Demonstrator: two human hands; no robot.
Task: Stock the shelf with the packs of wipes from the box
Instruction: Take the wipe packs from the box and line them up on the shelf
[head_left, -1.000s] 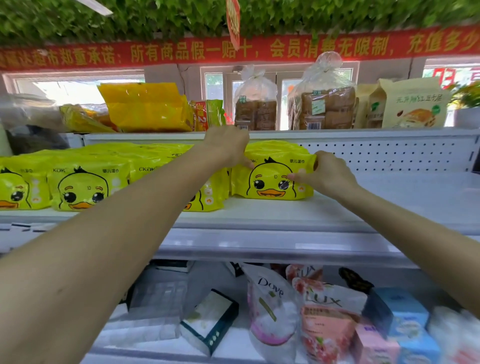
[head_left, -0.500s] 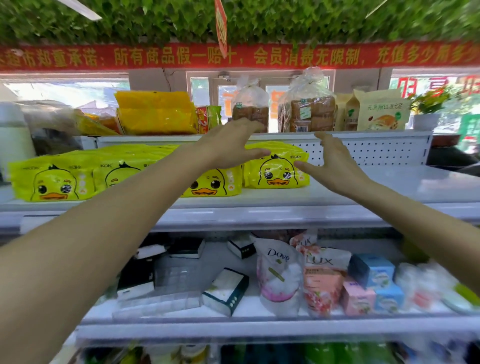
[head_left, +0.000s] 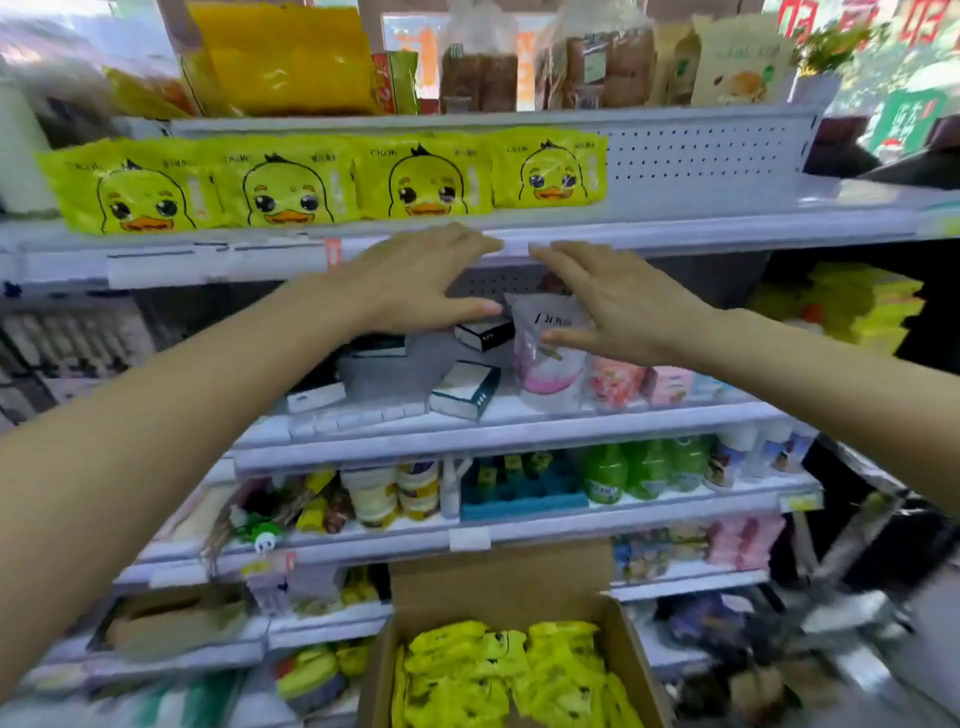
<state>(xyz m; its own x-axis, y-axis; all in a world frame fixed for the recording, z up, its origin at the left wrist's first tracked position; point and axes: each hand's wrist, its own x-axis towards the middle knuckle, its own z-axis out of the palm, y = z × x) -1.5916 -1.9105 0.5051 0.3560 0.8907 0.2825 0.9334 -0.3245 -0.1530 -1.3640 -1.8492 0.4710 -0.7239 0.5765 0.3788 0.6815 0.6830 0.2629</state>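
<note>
The fingers (head_left: 462, 241) of the left hand (head_left: 415, 283) are straight and lie close together, tips aimed toward 3 o'clock, with the thumb spread away beneath them. They hold nothing. The fingers (head_left: 563, 262) of the right hand (head_left: 628, 306) are also straight, slightly fanned, tips aimed toward 10 o'clock, thumb apart below. This hand holds nothing either. The two sets of fingertips come near each other just above the middle of the view, with a small gap between them. They overlap the front rail of the shelf (head_left: 727, 208); whether they touch it cannot be told. The backs of both hands face the camera. The bare forearms run back toward 8 o'clock and 4 o'clock.

Just above the hands, from 10 o'clock to 12 o'clock, four packs of wipes (head_left: 426, 176) stand in a row on that shelf. They are bright yellow-green, each printed with a cartoon duck face, and neighbours touch or overlap at the edges.

At 6 o'clock, low in the view, sits an open cardboard box (head_left: 631, 660). More duck packs (head_left: 493, 670) lie loosely piled inside it.

On the level below the hands stand a white and pink pouch (head_left: 550, 358) and some small dark-edged cartons (head_left: 465, 389). One level further down, toward 5 o'clock, are green bottles (head_left: 644, 467). At 12 o'clock, on the top level, sit yellow bags (head_left: 285, 57) and bagged bread (head_left: 478, 73). The edges of the view are blurred.
</note>
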